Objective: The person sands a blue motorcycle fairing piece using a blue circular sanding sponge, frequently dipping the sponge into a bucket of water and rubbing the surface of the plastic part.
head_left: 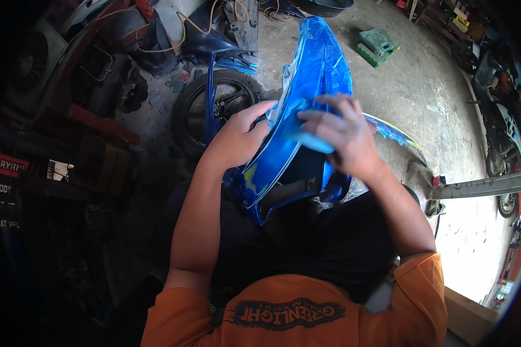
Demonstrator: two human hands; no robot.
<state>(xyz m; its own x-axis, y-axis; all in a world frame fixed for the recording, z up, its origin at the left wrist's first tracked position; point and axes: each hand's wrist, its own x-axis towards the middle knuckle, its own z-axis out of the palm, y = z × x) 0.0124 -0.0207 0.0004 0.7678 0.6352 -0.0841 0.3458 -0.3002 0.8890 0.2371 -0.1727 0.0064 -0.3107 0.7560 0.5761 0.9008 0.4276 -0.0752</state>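
A blue motorcycle body panel (320, 65) stands tilted in front of me, its near end between my knees. Whitish scuffs mark its upper part, and a thin pale line runs along it. My left hand (246, 134) is closed on the panel's left edge, thumb on top, the other fingertips hidden behind. Over the middle of the panel, my right hand (344, 134) is smeared by motion. Under its fingers is a light-blue pad (311, 141), pressed against the surface; whether it is a sponge or a folded cloth I cannot tell.
Behind the panel at left lies a black wheel (188, 110) with a tyre. A green case (378, 46) rests on the concrete floor at far right. Another blue trim piece (396, 132) curves out to the right, near a grey metal beam (480, 186). Motorcycles (501, 139) line the right side.
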